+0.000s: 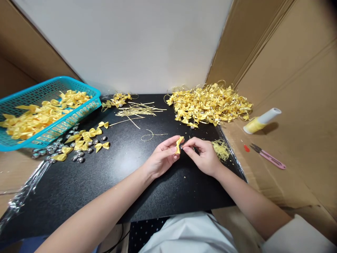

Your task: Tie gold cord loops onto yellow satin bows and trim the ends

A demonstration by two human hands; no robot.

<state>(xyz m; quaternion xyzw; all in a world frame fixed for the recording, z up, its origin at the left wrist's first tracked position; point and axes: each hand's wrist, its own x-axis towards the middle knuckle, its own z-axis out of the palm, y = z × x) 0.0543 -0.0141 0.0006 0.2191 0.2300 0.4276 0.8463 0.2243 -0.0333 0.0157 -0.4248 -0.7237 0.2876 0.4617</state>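
Observation:
Between the thumb and fingers of my left hand (163, 156) is a yellow ribbon bow (179, 144), held on edge above the black table. My right hand (201, 154) is closed in a pinch right beside the bow. At its fingertips shows a small silvery thing that looks like a bell (182, 148), mostly covered by the fingers. Just beyond my hands lies a single loose yellow cord (151, 135), partly curled. Farther back is a bunch of cut yellow cords (137, 110).
A blue basket (98, 94) of yellow bows stands at left, with loose bows (85, 137) and silver bells (56, 146) before it. Finished-looking bows with cords (210, 105) are heaped at back right. Cord scraps (221, 149), pink-handled snips (271, 158) and a thread-wound tube (260, 121) lie right.

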